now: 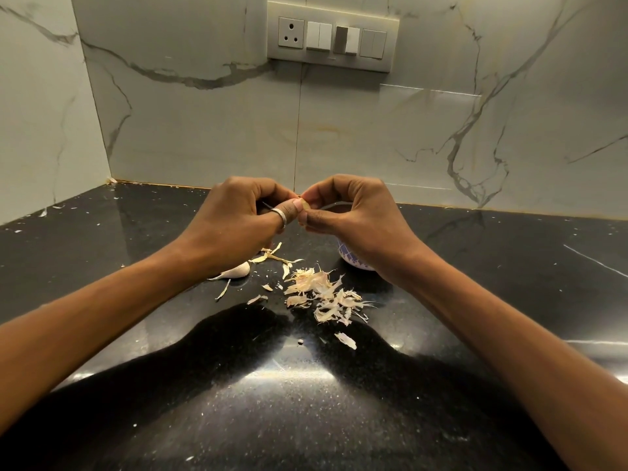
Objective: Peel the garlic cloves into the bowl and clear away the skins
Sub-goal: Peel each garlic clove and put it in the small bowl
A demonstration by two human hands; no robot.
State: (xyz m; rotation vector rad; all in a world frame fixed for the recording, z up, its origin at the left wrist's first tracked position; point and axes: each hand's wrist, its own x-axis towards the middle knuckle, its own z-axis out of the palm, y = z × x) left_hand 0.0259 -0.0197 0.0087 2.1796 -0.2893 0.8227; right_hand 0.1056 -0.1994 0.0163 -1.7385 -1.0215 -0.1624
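Above the black counter, my left hand [238,215] and my right hand [350,212] meet and pinch one small garlic clove [306,205] between their fingertips; only its pale tip shows. A ring sits on my left thumb. One unpeeled clove [238,270] lies on the counter under my left wrist. A pile of papery skins [323,294] is spread between my forearms. The white bowl [351,260] with a blue pattern stands behind my right hand, mostly hidden by it.
The black speckled counter [306,402] runs to a marble-look wall on the left and at the back. A switch panel [331,35] is mounted on the back wall. Small skin flakes lie scattered near the left corner.
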